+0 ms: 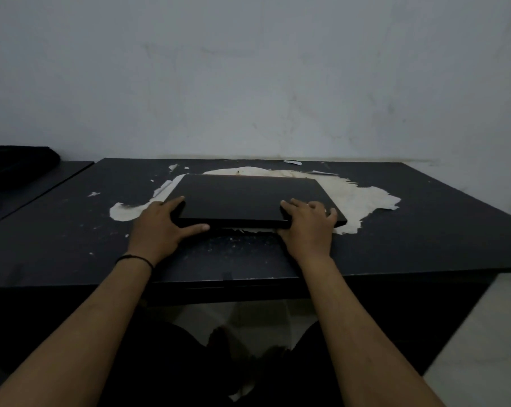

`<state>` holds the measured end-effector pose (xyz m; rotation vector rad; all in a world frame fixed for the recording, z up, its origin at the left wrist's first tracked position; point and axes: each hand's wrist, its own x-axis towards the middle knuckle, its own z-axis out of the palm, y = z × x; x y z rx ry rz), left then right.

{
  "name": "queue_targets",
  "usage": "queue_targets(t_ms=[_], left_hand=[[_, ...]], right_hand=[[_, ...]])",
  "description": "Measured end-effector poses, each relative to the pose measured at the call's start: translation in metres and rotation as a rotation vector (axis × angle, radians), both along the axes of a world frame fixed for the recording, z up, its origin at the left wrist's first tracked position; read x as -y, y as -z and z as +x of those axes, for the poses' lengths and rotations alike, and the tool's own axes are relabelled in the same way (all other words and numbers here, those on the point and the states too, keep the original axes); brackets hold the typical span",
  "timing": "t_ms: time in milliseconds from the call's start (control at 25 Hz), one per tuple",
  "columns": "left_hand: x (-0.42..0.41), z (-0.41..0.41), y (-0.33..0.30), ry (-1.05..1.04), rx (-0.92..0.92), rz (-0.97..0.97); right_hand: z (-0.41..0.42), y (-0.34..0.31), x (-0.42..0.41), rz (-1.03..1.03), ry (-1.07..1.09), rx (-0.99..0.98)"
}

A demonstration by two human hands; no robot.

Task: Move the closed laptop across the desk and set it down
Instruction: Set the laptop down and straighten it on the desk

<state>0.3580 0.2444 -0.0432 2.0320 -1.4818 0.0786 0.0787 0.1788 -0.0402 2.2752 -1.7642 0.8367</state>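
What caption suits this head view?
Both hands grip the closed laptop on a worn black desk.

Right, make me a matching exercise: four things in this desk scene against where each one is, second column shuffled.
Things:
1. closed black laptop
2. left hand
3. thin black wristband
4. dark bundled cloth

Places:
A. far left, on the neighbouring surface
B. on the left wrist
C. over the pale peeled patch of the black desk
D. at the laptop's near left corner

Pairs: 1-C, 2-D, 3-B, 4-A
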Motion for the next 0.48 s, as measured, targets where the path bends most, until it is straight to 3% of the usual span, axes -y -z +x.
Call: queue_targets(t_ms=[120, 480], left_hand=[[-0.0042, -0.0045, -0.0048, -0.011, 0.038, 0.024], [-0.0089, -0.0052, -0.0053, -0.047, 0.176, 0.057]], right_hand=[[-0.0009, 0.0022, 0.0002, -0.036, -0.051, 0.072], [-0.0018, 0.0051, 0.0020, -0.001, -0.127, 0.050]])
